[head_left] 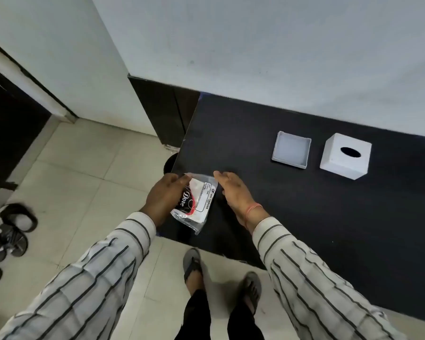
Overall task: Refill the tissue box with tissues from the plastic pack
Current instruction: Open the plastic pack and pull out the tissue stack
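A clear plastic pack (196,204) of white tissues with a black and red label lies at the near left corner of the black table (329,217). My left hand (165,197) grips the pack's left side. My right hand (233,190) hovers flat with its fingers apart at the pack's right edge, touching or nearly touching it. The white cube-shaped tissue box cover (345,155), with a dark oval slot on top, stands at the far right. Its shallow white base tray (291,149) sits beside it on the left, with nothing in it.
A white wall runs behind the table, and a dark cabinet (162,109) stands at its far left. Tiled floor lies to the left, with several sandals (8,231) at the left edge. My own feet in sandals (221,278) stand at the table's near edge.
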